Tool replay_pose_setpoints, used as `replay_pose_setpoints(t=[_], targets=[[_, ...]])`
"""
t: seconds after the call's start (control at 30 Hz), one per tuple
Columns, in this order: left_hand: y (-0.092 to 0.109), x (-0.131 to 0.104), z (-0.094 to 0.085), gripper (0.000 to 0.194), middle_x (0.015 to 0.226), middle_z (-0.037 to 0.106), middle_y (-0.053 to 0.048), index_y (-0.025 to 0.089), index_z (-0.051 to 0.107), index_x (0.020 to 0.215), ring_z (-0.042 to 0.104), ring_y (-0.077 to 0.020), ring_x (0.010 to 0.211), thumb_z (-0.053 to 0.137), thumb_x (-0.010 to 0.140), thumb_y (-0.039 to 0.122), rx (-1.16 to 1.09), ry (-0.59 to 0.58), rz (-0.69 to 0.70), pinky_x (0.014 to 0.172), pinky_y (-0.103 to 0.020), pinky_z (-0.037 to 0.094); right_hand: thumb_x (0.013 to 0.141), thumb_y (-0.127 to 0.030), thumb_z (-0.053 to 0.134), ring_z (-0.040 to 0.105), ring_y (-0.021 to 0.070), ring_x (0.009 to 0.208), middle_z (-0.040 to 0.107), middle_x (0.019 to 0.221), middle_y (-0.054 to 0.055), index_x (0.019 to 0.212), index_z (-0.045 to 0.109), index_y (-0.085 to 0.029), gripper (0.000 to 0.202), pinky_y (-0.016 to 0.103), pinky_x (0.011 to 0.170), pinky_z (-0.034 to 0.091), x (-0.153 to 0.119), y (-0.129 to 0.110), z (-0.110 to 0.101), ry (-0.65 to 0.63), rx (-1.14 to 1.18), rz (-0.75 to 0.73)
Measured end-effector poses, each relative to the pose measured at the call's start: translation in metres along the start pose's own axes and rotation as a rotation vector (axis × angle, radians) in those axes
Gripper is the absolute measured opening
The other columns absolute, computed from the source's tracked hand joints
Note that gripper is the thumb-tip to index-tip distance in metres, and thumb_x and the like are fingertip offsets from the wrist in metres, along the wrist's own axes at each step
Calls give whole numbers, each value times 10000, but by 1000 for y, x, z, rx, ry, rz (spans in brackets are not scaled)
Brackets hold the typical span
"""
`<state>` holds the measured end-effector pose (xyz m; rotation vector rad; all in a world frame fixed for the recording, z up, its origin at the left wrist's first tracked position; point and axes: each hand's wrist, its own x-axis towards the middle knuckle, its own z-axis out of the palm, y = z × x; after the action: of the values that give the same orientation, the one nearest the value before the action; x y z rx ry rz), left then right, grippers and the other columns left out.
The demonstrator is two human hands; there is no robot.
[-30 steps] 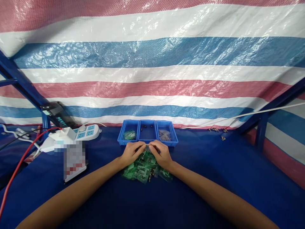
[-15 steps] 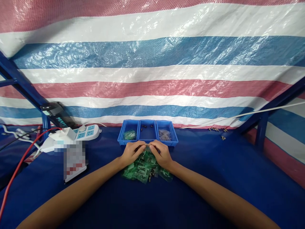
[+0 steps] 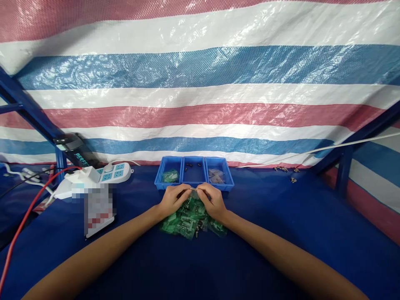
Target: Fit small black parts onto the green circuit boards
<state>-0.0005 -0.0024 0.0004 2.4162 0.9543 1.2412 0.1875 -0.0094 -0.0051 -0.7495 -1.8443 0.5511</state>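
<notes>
My left hand (image 3: 171,200) and my right hand (image 3: 213,201) meet fingertip to fingertip over a pile of small green plastic bags (image 3: 187,218) with dark parts inside. Between the fingertips both hands pinch one small clear bag (image 3: 193,191), held just above the pile. Right behind the hands stand three joined blue bins (image 3: 193,185): the left one holds green bags, the middle one a few small dark parts, the right one clear bags.
A white power strip (image 3: 108,173) with plugs and a red cable (image 3: 18,225) lie at the left, next to a blurred white card (image 3: 97,208). Small metal parts (image 3: 286,171) lie at the back right. A striped tarp (image 3: 200,83) hangs behind the blue-covered table.
</notes>
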Motion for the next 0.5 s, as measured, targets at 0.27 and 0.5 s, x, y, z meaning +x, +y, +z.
replay_pose_setpoints(t=[0.27, 0.5], targets=[[1, -1, 0, 193, 696, 664, -9, 159, 625, 944, 608, -111, 584, 465, 929, 265, 4, -1, -31, 540, -187, 435, 939, -262, 436, 448, 121, 569, 506, 680, 16, 841, 572, -178, 187, 258, 545, 368, 1, -2, -1, 10, -18, -7], [0, 0, -1, 191, 703, 663, -9, 156, 614, 944, 617, -112, 602, 458, 932, 266, -17, -17, -41, 570, -190, 454, 942, -259, 437, 478, 129, 598, 514, 675, 16, 826, 578, -175, 201, 261, 574, 381, 1, 0, 0, 12, -31, -27]])
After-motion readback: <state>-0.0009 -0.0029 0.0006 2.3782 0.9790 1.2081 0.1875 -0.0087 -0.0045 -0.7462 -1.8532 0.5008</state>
